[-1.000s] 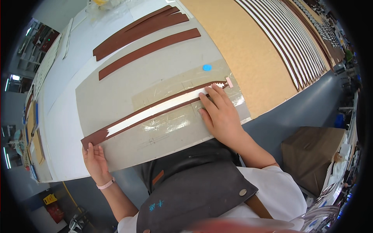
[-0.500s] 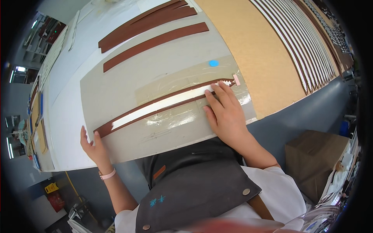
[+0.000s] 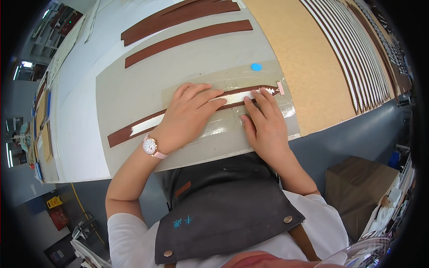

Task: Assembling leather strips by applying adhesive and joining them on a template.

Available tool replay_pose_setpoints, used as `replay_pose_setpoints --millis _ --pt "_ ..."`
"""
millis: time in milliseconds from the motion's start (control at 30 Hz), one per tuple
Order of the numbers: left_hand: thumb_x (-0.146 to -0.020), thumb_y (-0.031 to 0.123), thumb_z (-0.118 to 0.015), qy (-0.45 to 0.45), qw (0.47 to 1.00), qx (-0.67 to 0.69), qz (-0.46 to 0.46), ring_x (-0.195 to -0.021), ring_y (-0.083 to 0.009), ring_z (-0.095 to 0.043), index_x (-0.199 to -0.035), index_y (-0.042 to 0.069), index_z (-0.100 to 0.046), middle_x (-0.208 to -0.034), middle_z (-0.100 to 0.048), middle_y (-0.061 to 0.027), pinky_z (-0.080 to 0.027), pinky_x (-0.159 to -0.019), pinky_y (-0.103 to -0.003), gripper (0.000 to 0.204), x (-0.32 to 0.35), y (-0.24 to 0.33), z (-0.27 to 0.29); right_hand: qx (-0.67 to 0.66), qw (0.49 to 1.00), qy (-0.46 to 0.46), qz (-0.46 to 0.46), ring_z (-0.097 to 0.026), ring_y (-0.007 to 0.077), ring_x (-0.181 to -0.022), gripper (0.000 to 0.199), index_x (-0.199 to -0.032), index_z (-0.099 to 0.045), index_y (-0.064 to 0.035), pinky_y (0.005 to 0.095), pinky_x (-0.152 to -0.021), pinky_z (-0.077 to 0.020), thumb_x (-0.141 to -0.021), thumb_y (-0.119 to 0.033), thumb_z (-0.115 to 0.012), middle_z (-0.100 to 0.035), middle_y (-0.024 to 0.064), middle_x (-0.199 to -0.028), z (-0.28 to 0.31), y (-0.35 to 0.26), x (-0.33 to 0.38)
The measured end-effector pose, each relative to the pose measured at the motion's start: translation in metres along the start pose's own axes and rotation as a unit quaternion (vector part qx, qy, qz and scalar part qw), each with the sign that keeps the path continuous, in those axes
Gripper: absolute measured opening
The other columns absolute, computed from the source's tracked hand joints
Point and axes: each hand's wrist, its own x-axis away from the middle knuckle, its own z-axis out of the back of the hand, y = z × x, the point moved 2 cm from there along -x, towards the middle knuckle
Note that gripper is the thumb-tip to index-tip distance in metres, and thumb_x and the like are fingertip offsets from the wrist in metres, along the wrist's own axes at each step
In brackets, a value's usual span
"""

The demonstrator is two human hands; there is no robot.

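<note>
A long brown leather-like strip (image 3: 118, 138) lies across the grey mat, with a narrower white strip (image 3: 235, 97) along its middle. The white strip has a zigzag end at the right and a ragged one at the left. My left hand (image 3: 190, 114) rests over the middle of the strips, fingers stretched out and covering part of them. Further right, my right hand (image 3: 269, 127) lies with its fingertips on the white strip near the zigzag end, its thumb apart on the mat. A small pink tab (image 3: 280, 88) sits at the brown strip's pointed right tip.
The grey mat (image 3: 129, 89) has clear film over part of it. Beyond lie a single brown strip (image 3: 192, 41) and a stack of wider brown pieces (image 3: 178, 20). A blue blob (image 3: 256, 67) is near the right hand. Finished-looking brown-and-white strips (image 3: 346, 53) line the tan board (image 3: 290, 44).
My left hand has moved right from the strip's left end to its middle. My right hand stays near the zigzag end. The whole view has shifted slightly.
</note>
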Motion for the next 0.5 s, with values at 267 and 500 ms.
replay_pose_setpoints --millis 267,500 --pt "-0.088 0.007 -0.063 -0.056 0.998 -0.018 -0.029 -0.133 -0.0244 -0.052 -0.121 0.015 -0.069 -0.133 -0.064 -0.0014 -0.035 -0.117 -0.048 0.034 -0.005 -0.0017 -0.0037 0.002 1.0 -0.003 -0.003 -0.052 0.0417 -0.133 0.037 -0.122 -0.069 0.0024 0.0487 -0.109 -0.0464 -0.089 -0.014 -0.073 -0.06 0.0213 -0.134 0.0008 0.0009 0.0007" --pt "-0.088 0.012 -0.064 -0.038 0.995 -0.059 -0.065 -0.131 -0.0229 -0.053 -0.118 0.014 -0.071 -0.13 -0.064 -0.0014 -0.038 -0.116 -0.048 0.031 -0.0081 0.0012 0.0013 -0.005 1.0 0.003 -0.006 -0.052 0.0416 -0.133 0.035 -0.12 -0.07 0.0029 0.0488 -0.109 -0.047 -0.089 -0.013 -0.073 -0.061 0.0212 -0.133 0.0008 0.001 0.0002"
